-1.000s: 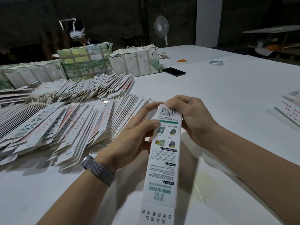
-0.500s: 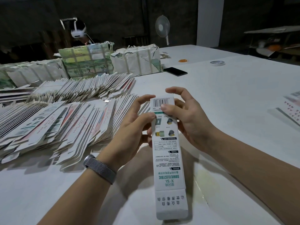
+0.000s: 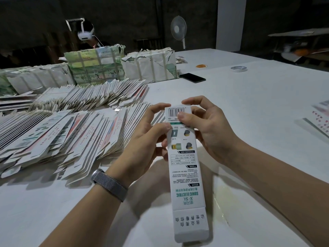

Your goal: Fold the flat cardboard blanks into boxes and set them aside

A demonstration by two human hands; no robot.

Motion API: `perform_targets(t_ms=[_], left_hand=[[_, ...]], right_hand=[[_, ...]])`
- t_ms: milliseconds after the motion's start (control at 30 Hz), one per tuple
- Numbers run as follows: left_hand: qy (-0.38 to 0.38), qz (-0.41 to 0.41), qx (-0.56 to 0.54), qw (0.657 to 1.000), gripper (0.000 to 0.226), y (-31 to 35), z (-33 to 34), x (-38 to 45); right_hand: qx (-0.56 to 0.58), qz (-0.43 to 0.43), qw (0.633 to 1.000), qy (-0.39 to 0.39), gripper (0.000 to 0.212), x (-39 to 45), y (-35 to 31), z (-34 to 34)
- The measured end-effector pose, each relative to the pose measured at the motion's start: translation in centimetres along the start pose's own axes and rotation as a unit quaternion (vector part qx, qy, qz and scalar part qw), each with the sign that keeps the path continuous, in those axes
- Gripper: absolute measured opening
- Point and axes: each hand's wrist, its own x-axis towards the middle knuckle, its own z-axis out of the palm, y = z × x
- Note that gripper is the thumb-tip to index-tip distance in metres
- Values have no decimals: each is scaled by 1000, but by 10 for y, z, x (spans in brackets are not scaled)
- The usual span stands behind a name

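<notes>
A long, narrow white box (image 3: 186, 168) was held up lengthwise above the tabletop, its barcode end farthest away and its printed green lettering upside down — the near end flap stood open and unfolded. To its left, the flat blanks (image 3: 67, 138) lay fanned in overlapping rows on the tabletop — white card with red and grey print, edges leaning one on another.

blanks (image 3: 58, 132) left of box (image 3: 187, 168), phone (image 3: 192, 77) behind

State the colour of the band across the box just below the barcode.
Green band, head view.
</notes>
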Motion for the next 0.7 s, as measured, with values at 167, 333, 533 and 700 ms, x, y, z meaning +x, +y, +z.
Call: perform_targets(t_ms=[167,333,533,700], left_hand=[[0,4,7,1000,30,-1,1,1],[4,16,4,1000,29,2,2,0],[3,13,6,1000,29,2,3,-1],[25,21,21,999,29,-1,3,1]], right_hand=[[1,6,1000,0,16,1,1,-2],[18,2,1000,-18,25,0,3,-1],[19,1,1000,-15,23,2,2,-1],[-12,-6,1000,4,21,3,7,0]])
